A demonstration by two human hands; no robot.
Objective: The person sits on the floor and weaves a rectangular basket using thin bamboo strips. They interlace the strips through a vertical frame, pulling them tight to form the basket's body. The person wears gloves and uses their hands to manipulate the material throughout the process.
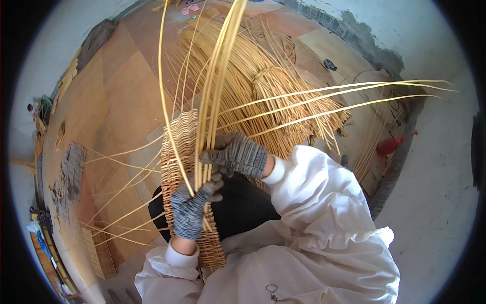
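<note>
Hands (189, 210) grip pale rods (216, 96), woven panel (187, 144) beneath the left.

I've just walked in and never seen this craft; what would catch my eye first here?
Probably the big heap of straw-coloured rods spread over the floor beyond the hands. Next, the narrow woven piece in front of the person, loose ends fanning out to both sides, with the gloved left hand and right hand gripping upright strands. Off to the right, a small red object stands out near the wall.
</note>
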